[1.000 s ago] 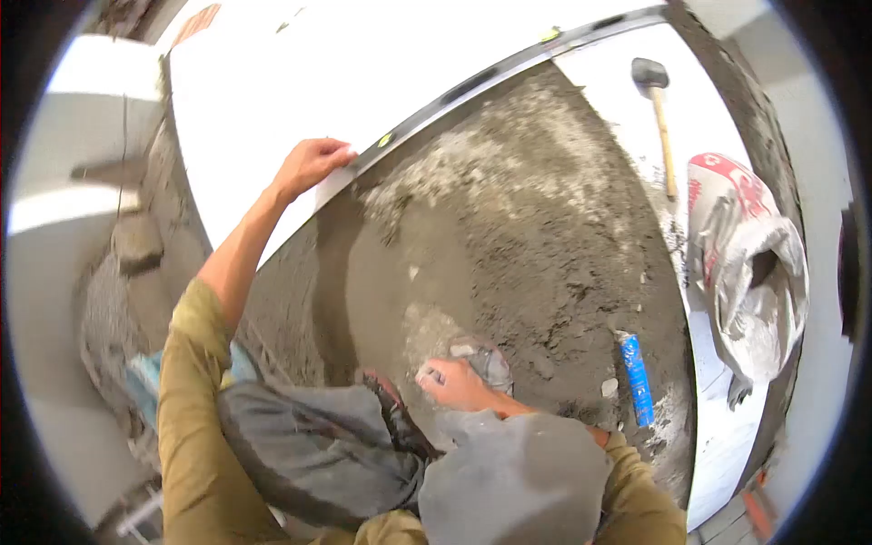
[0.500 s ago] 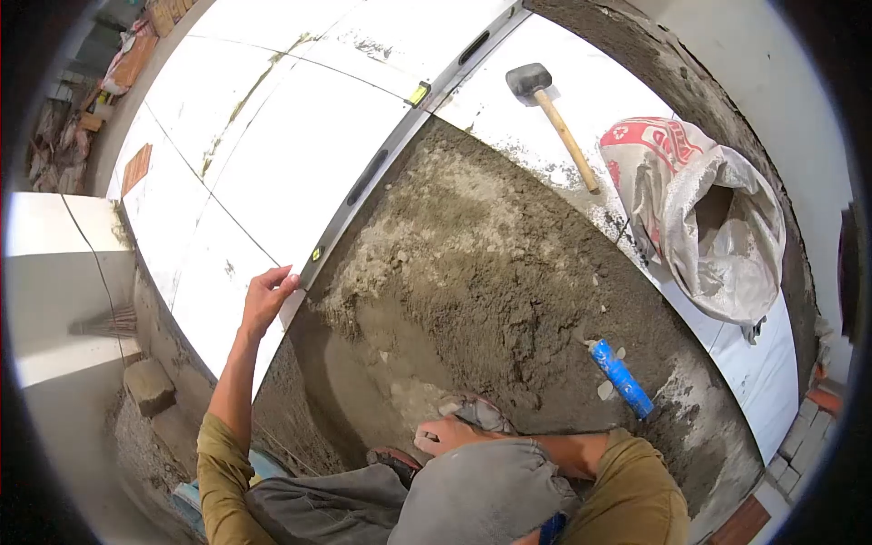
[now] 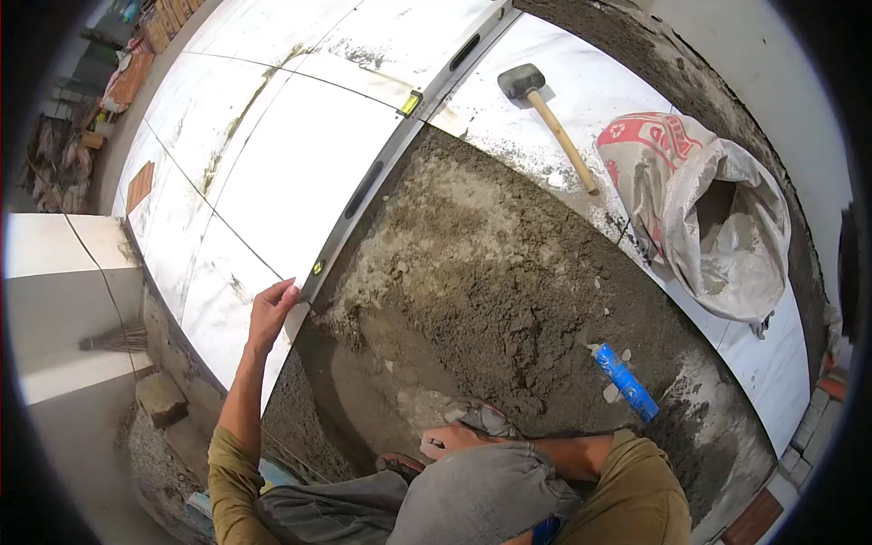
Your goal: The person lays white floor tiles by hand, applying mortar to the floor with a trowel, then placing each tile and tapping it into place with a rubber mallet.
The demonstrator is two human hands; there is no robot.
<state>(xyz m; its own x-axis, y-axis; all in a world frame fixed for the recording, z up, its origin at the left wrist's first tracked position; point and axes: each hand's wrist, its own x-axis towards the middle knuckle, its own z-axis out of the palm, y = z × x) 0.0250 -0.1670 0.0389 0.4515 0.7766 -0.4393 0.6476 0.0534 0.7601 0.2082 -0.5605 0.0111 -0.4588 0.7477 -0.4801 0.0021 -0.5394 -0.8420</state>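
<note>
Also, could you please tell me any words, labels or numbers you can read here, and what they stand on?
No text reads clearly.
Sack: red print near its top, too blurred to read.
Spirit level: yellow-green marks, no legible writing.
Blue tube: no readable label.

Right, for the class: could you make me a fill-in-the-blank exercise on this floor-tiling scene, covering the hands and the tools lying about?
1. The rubber mallet lies on a ____ tile.
2. The tool lying on the mortar bed has a ____ handle.
3. The person's ____ hand rests at the near end of the long level.

Missing words: white; blue; left.
</note>
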